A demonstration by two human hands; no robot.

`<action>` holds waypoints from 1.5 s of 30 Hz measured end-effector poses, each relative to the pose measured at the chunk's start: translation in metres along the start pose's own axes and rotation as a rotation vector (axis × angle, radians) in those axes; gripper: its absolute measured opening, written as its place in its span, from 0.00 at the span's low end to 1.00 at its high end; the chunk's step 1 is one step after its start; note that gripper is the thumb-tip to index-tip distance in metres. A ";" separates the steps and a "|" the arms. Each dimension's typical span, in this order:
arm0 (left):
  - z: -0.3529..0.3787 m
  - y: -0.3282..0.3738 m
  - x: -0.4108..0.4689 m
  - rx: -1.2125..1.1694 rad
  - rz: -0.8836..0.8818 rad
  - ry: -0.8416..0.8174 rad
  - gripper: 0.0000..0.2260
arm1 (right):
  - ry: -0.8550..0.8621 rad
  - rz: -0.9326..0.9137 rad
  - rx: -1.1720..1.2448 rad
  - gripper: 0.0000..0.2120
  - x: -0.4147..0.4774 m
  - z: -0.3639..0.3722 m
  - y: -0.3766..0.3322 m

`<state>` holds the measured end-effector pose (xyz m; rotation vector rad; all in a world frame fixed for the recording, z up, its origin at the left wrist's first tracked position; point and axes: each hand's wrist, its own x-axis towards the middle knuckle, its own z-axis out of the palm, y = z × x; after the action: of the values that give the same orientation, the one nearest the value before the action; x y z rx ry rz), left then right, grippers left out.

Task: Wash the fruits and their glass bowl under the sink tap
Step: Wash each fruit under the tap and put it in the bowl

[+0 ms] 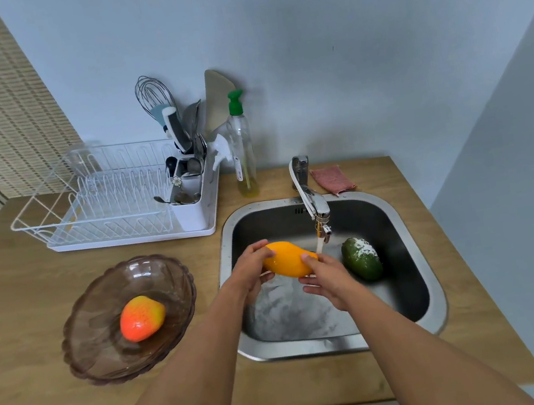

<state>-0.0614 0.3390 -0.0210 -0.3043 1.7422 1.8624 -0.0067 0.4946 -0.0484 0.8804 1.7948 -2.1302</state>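
Yellow mango (288, 258) under tap (316, 213), left grip (251, 270) and right grip (327, 276) clasping it; no legible labels

A home kitchen, plainly: a steel sink (417, 270) set into a wooden counter (20, 343), tap (314, 205) running just beyond the fingers (305, 259). Left of them, a white dish rack (103, 209) with a whisk and utensils (well stocked), a soap bottle (242, 147) and a cloth (333, 178) at the back.
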 end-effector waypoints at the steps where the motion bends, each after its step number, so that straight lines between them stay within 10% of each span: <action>1: -0.003 0.001 -0.001 -0.032 -0.012 0.044 0.13 | -0.012 -0.005 0.011 0.22 -0.002 0.003 -0.003; 8: -0.022 -0.022 -0.021 0.065 -0.130 0.015 0.20 | -0.002 -0.227 -0.273 0.23 -0.015 0.012 0.022; 17: -0.017 0.002 -0.023 -0.022 0.066 0.001 0.25 | -0.028 -0.252 0.004 0.21 -0.018 0.012 0.005; 23: -0.022 -0.032 -0.031 0.198 -0.168 0.068 0.25 | 0.018 -0.204 -0.268 0.24 -0.036 0.006 0.032; 45: -0.031 -0.029 -0.034 0.422 0.220 -0.008 0.29 | -0.060 -0.117 -0.471 0.26 -0.033 0.004 0.029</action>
<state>-0.0244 0.3008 -0.0317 0.0618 2.1762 1.5756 0.0337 0.4773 -0.0530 0.5970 2.2252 -1.6530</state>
